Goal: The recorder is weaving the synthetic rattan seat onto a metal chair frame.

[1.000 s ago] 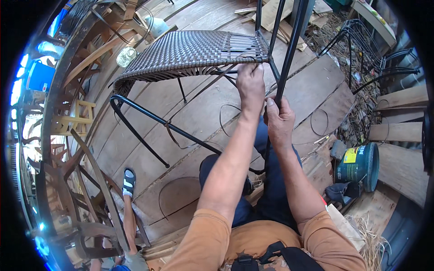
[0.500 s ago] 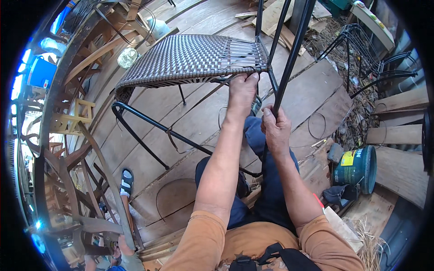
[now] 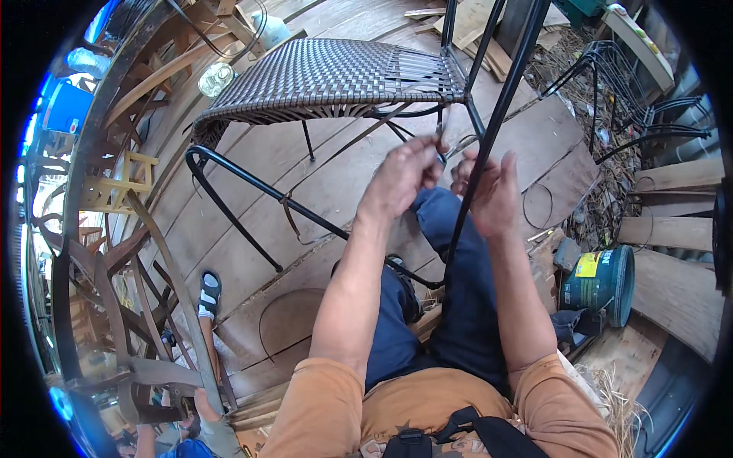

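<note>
A chair with a woven brown seat point(image 3: 321, 76) on a black metal frame point(image 3: 259, 195) stands in front of me, tilted. Below the seat's near right corner, my left hand point(image 3: 403, 175) is closed, pinching a thin dark weaving strip point(image 3: 441, 122) that runs up to the seat edge. My right hand point(image 3: 490, 195) is just to the right, behind a slanting black tube that covers part of it. Its fingers curl toward the left hand; what they hold is hidden. Toward the seat's right end, the weave has gaps between long strands.
A green bucket point(image 3: 599, 286) lies to the right beside planks point(image 3: 672, 229). Black metal frames point(image 3: 611, 99) stand at the far right on debris. Wooden chair parts point(image 3: 114, 305) and a small yellow stool point(image 3: 126, 183) fill the left. Another person's sandalled foot point(image 3: 209, 294) is on the floor.
My left hand has left the seat's edge and come down toward me. The right hand has let go of the black tube, its fingers now curled beside the left hand.
</note>
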The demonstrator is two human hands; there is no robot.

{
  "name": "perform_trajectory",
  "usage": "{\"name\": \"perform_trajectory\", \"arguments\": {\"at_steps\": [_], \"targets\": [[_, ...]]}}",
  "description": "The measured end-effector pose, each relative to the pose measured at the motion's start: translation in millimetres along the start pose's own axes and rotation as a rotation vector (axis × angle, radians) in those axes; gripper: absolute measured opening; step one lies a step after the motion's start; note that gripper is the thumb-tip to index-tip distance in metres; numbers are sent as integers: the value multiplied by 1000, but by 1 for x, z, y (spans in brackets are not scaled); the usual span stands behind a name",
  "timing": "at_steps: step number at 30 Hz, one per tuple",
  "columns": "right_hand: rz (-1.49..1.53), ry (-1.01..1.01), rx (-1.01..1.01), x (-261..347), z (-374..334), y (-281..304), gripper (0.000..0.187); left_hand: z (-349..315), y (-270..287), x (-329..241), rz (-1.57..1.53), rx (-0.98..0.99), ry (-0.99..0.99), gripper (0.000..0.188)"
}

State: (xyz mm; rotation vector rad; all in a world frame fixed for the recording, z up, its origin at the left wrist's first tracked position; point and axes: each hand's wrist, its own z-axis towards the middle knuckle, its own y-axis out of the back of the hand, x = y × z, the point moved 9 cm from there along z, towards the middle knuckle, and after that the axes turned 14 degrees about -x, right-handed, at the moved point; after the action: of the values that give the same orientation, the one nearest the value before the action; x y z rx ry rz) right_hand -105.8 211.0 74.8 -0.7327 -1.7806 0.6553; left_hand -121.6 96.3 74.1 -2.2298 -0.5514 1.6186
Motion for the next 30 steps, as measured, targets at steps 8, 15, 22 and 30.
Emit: {"name": "perform_trajectory", "arguments": {"at_steps": [8, 15, 22, 30], "targets": [[-223, 119, 5, 29, 2, -31, 41, -35, -5, -24, 856, -192, -498, 28], [-662, 370, -72, 46, -5, -27, 39, -28, -28, -71, 1124, -42, -936, 31], [-751, 481, -30, 49, -7, -31, 42, 60, -51, -55, 1539, -221, -928, 27], [-745, 323, -32, 45, -9, -34, 42, 50, -40, -63, 1421, -325, -1150, 22]]}}
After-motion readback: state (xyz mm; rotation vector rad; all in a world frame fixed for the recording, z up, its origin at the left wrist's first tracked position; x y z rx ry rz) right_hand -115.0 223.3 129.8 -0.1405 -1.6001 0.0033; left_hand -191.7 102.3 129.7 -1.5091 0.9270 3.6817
